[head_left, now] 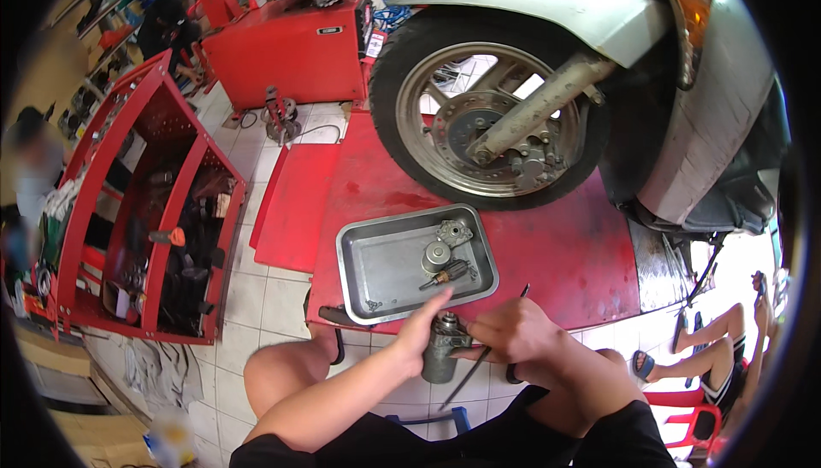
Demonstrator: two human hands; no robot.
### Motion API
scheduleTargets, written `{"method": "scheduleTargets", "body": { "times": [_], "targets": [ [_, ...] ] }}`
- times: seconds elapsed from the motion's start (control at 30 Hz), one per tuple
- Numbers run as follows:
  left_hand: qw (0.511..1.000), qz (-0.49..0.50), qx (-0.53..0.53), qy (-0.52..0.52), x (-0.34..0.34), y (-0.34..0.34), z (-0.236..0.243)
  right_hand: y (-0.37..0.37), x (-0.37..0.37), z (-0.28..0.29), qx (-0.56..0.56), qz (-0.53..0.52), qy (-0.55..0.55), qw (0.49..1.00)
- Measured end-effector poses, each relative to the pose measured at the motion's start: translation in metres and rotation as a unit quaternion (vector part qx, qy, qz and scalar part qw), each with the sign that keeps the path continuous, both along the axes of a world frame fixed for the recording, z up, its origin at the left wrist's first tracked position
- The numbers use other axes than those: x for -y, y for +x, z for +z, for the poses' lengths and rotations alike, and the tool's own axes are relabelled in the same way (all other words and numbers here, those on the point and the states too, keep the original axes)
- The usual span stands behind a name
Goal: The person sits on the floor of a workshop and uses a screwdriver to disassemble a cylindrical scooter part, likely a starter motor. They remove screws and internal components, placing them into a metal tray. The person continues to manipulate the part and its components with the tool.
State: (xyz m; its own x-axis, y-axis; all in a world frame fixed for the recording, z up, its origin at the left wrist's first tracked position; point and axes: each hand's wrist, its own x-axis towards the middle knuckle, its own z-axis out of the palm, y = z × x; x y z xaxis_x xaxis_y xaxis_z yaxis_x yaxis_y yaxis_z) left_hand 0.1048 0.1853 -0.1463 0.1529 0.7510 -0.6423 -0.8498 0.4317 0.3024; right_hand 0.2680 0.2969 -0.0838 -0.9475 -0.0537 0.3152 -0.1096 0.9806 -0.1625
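My left hand (416,333) is wrapped around the side of a grey cylindrical metal motor housing (440,364), thumb pointing up. The housing stands roughly upright between my knees, with a shaft end showing at its top. Closed fingers of my right hand (516,329) grip a thin dark rod (464,379) that slants from upper right to lower left. That hand's fingertips are at the housing's upper right side; whether they also pinch something there is hidden. Just beyond, a metal tray (344,271) holds a round metal cap (436,253), a cast metal cover (453,231), a dark shafted part (449,274) and small screws (374,305).
The tray rests on a red lift platform (564,263) under a scooter's front wheel (487,117). Left stands a red tool cart (158,229) with an orange-handled tool (171,236). A red cabinet (286,58) is behind. Another person's legs (714,340) show at right.
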Motion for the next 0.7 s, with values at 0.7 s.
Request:
{"method": "scheduleTargets", "body": {
  "times": [0.7],
  "targets": [
    [0.923, 0.362, 0.03, 0.122, 0.009, -0.171, 0.051, -0.129, 0.024, -0.116, 0.241, -0.291, -0.177, 0.909]
  ]
}}
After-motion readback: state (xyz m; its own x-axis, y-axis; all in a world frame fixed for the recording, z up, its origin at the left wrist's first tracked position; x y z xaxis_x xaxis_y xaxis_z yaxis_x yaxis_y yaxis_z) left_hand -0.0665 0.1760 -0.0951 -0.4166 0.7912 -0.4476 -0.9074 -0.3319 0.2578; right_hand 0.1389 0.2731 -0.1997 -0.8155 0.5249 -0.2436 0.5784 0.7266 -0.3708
